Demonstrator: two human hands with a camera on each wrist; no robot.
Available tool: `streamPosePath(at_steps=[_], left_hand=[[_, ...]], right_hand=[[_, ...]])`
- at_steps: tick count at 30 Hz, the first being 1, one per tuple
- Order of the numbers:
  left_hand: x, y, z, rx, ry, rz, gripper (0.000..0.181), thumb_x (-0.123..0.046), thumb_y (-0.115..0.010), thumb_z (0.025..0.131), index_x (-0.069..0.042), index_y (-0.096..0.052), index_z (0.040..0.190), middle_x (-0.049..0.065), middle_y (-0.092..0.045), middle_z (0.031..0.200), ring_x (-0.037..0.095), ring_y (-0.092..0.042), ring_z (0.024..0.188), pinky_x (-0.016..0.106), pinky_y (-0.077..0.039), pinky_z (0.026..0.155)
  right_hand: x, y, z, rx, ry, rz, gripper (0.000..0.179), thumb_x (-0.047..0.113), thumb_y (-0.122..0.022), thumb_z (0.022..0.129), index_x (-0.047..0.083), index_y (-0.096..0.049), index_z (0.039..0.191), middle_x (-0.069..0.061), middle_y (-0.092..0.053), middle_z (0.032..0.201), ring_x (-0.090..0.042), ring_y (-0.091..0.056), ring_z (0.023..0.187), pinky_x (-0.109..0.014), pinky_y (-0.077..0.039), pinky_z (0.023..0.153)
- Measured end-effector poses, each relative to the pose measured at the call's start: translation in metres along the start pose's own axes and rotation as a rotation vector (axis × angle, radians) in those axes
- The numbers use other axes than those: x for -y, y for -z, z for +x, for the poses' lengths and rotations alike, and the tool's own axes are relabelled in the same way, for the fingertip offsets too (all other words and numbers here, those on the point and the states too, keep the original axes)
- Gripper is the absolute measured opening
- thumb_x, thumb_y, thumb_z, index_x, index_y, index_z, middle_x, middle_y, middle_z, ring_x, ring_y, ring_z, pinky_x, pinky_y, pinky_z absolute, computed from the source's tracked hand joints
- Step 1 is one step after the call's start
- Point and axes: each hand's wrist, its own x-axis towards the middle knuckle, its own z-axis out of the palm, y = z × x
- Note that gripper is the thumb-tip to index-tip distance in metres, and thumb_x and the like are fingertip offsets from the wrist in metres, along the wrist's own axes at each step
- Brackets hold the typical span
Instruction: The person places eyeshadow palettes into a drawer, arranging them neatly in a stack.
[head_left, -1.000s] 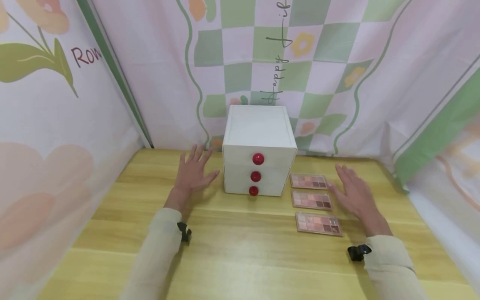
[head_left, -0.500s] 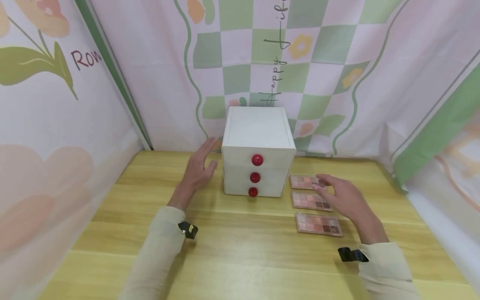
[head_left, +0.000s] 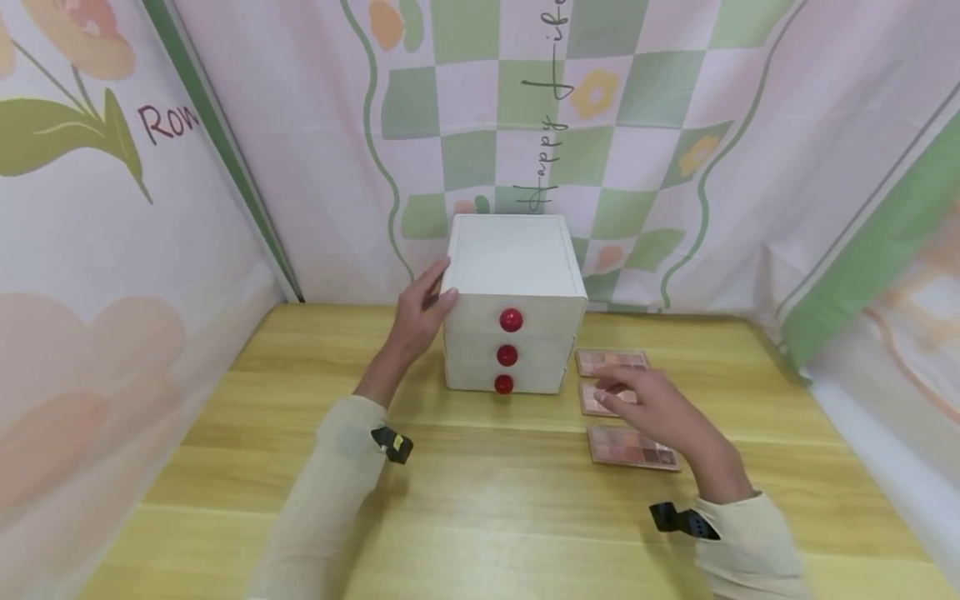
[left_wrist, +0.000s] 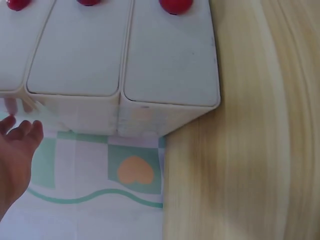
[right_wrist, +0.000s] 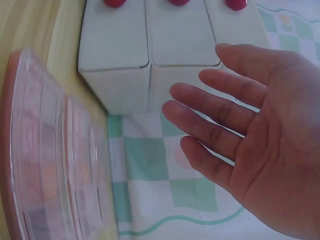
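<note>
A white three-drawer box [head_left: 517, 258] with round red knobs [head_left: 511, 320] stands on the table, its drawers closed. At its upper left edge is my left hand [head_left: 417, 321], fingers relaxed and fingertips right at the side wall; the left wrist view shows part of that hand [left_wrist: 16, 159] beside the drawers. My right hand [head_left: 652, 408] hovers over the eyeshadow palettes with nothing in it. Its fingers look loosely extended in the right wrist view. The far palette [head_left: 600, 358] and the middle palette [head_left: 588, 400] are partly hidden by this hand; the near palette [head_left: 630, 448] shows more fully.
The wooden table [head_left: 480, 500] carries the box and palettes. Behind the box hangs a patterned curtain [head_left: 465, 100], and another printed cloth [head_left: 90, 333] closes off the left side. A black wrist strap [head_left: 682, 521] sits at the right sleeve.
My left hand has moved right and up to the box's side. My right hand has moved left from beside the palettes to over them. Box and palettes stay put.
</note>
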Motion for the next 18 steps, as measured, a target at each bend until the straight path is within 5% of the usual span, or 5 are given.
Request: streamPosePath(at_steps=[8,14,18], left_hand=[[-0.008,-0.001,0.009,-0.010,0.068,-0.038,0.058,-0.017,-0.056,0.102,0.000,-0.038,0.154,0.019,-0.033,0.165,0.035,-0.042,0.150,0.044,-0.044,0.121],[-0.010,-0.002,0.014,-0.004,0.079,-0.065,0.062,-0.018,-0.057,0.102,0.004,-0.033,0.154,0.019,-0.031,0.165,0.034,-0.040,0.151,0.039,-0.042,0.122],[-0.009,-0.002,0.015,-0.012,0.084,-0.089,0.061,-0.019,-0.057,0.101,0.005,-0.034,0.153,0.021,-0.031,0.165,0.033,-0.039,0.151,0.038,-0.042,0.122]], right_hand=[[0.013,-0.019,0.009,-0.015,-0.027,0.123,0.033,0.014,-0.057,0.103,-0.005,-0.064,0.130,-0.019,-0.073,0.121,-0.035,-0.070,0.110,-0.039,-0.063,0.092],[0.026,-0.037,0.022,-0.051,-0.070,0.269,0.040,0.020,-0.053,0.106,-0.005,-0.058,0.137,-0.020,-0.071,0.128,-0.037,-0.068,0.117,-0.022,-0.058,0.095],[0.038,-0.043,0.032,-0.043,-0.104,0.383,0.042,0.023,-0.050,0.108,-0.003,-0.057,0.140,-0.020,-0.071,0.129,-0.036,-0.067,0.121,-0.035,-0.059,0.103]])
